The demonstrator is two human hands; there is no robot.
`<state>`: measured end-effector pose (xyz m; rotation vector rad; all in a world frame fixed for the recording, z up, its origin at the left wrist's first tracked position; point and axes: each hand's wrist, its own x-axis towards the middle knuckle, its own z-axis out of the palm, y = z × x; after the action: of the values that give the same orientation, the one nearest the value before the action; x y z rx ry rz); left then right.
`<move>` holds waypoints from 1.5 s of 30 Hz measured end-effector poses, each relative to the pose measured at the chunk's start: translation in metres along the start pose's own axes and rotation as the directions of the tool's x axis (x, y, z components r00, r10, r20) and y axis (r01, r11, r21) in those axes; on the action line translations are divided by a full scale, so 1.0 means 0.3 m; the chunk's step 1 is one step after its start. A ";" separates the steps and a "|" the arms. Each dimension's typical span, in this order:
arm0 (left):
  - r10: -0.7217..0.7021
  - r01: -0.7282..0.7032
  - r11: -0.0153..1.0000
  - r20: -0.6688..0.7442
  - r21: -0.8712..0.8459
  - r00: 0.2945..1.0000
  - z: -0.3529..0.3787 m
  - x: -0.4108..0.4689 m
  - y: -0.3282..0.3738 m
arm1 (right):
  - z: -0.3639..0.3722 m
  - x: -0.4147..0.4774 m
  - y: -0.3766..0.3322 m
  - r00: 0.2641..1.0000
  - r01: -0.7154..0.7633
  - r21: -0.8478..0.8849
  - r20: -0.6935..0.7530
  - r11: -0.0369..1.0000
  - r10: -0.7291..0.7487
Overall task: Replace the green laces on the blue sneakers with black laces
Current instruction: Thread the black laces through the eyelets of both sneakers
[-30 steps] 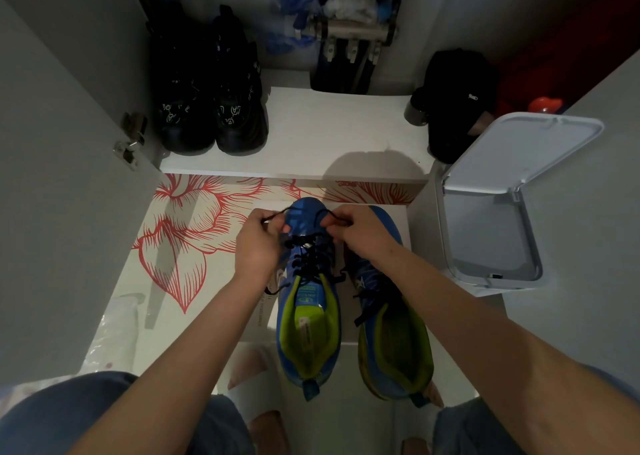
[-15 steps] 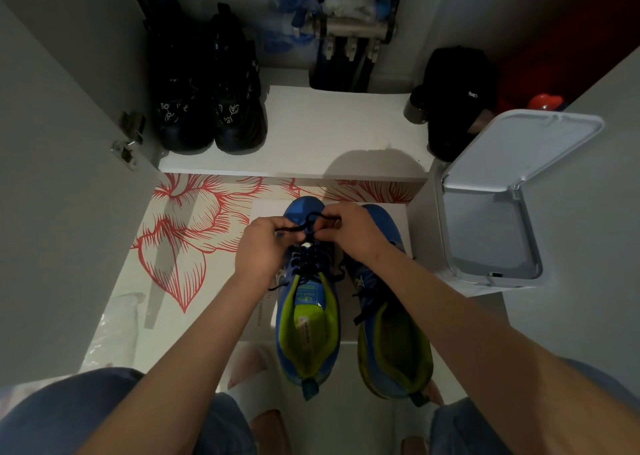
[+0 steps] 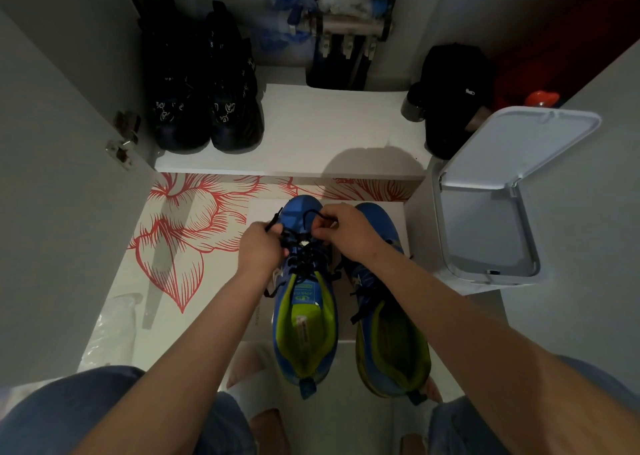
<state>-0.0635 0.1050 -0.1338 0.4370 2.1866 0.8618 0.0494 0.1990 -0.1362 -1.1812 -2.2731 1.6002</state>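
Two blue sneakers with lime lining stand side by side at lower centre of the frame, toes pointing up-frame. Both hands work over the toe end of the centre sneaker (image 3: 304, 333). The left hand (image 3: 261, 246) pinches one end of the black lace (image 3: 304, 260), whose tip pokes out above the knuckles. The right hand (image 3: 346, 231) pinches a loop of the same lace. The second sneaker (image 3: 391, 350), just to the right, seems laced dark too, though the dim light leaves doubt. A white bin (image 3: 485, 239) with its lid raised stands at right, and black boots (image 3: 204, 101) sit upper left.
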 end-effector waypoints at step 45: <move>0.152 -0.152 0.988 0.021 0.023 0.988 -0.049 -0.029 0.000 | -0.033 -0.005 -0.002 0.995 -0.034 0.020 -0.097 0.999 0.036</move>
<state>-0.0686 0.0938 -0.1220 0.6282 2.1690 0.9093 0.0552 0.2053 -0.1309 -1.2717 -2.1852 1.5363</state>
